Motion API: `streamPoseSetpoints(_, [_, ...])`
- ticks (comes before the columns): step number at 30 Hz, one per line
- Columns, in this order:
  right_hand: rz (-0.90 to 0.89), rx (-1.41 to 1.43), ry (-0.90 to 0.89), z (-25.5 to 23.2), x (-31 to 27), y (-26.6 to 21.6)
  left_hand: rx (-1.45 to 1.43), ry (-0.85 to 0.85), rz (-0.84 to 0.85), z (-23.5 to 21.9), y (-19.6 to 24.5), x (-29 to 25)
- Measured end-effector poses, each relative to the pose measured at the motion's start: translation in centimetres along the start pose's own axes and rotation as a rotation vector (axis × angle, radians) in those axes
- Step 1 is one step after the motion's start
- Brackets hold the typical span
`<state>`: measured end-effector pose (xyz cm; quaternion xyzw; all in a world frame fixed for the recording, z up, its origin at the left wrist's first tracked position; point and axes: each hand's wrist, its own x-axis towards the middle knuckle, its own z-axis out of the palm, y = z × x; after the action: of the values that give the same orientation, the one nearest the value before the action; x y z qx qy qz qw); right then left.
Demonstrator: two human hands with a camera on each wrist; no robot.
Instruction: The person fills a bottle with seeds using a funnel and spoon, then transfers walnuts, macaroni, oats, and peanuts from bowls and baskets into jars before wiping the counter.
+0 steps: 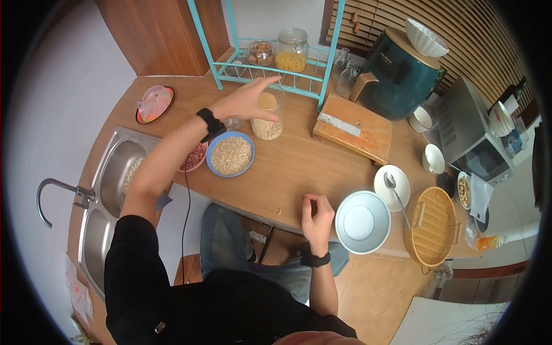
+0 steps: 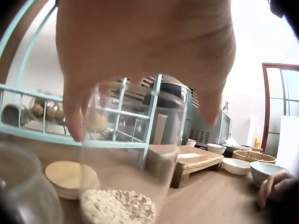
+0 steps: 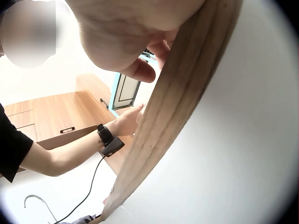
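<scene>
The left hand [image 1: 244, 102] hangs palm down over the mouth of a clear jar [image 2: 131, 163], thumb and fingers spread wide to either side of the rim and not curled round it; whether a fingertip brushes the wall cannot be told. The jar stands upright on the wooden counter, its mouth pointing up toward the palm and its long axis vertical, with oat flakes [image 2: 117, 207] lying in its lower part. A pale round disc [image 2: 70, 177] lies flat on the counter just beside it. Near the jar, toward the person, sits a blue bowl [image 1: 252, 156] of oat flakes, and next to that, partly hidden by the forearm, a pink bowl [image 1: 196, 167] of reddish kernels. The right hand [image 1: 318, 221] is at the counter's near edge, well apart from the jar, its fingers loosely bent and holding nothing. Beside it is a pale blue pan [image 1: 362, 222], then a white bowl [image 1: 382, 184] with a spoon [image 1: 391, 184] in it and a woven basket [image 1: 431, 224]. Farther out, a turquoise rack [image 1: 205, 46] rises behind the jar, a low wooden stand [image 1: 368, 138] lies to the right, and a steel sink [image 1: 123, 138] is set in at the left.
</scene>
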<state>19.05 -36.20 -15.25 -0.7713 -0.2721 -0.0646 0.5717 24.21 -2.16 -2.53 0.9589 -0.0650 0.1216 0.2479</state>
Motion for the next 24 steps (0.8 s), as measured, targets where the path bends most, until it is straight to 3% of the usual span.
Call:
streamPoseSetpoints(1, [-0.007,-0.007,0.009,0.0,0.0,-0.1,-0.023,-0.025,-0.13,-0.1,1.5,-0.1])
streamPoseSetpoints(4, [-0.034,-0.024,0.036,0.2,-0.4,0.5,0.033,0.037,-0.157,1.6,2.9,-0.4])
streamPoseSetpoints(7, [-0.069,-0.038,0.06,0.4,-0.9,0.7,-0.06,0.117,-0.057,4.1,5.8,-2.0])
streamPoseSetpoints(10, [-0.089,-0.038,0.094,0.3,-1.5,-0.2,-0.174,0.061,0.013,4.8,10.2,-4.4])
streamPoseSetpoints(15, [-0.201,-0.083,0.203,-0.8,-2.1,-4.9,-0.091,0.133,0.141,7.1,14.2,-7.2])
streamPoseSetpoints(18, [-0.308,-0.299,0.196,-1.5,-1.7,-7.0,-0.332,0.115,0.124,7.5,15.7,-8.3])
streamPoseSetpoints(21, [-0.326,-0.291,0.189,-1.6,-1.8,-8.3,-0.427,0.255,0.136,8.0,15.3,-10.5])
streamPoseSetpoints(23, [-0.337,-0.314,0.188,-2.6,-2.5,-8.7,-0.341,0.423,0.068,8.2,13.5,-12.8])
streamPoseSetpoints(24, [-0.339,-0.326,0.185,-3.4,-3.0,-8.9,-0.142,0.503,0.006,8.5,12.1,-14.1])
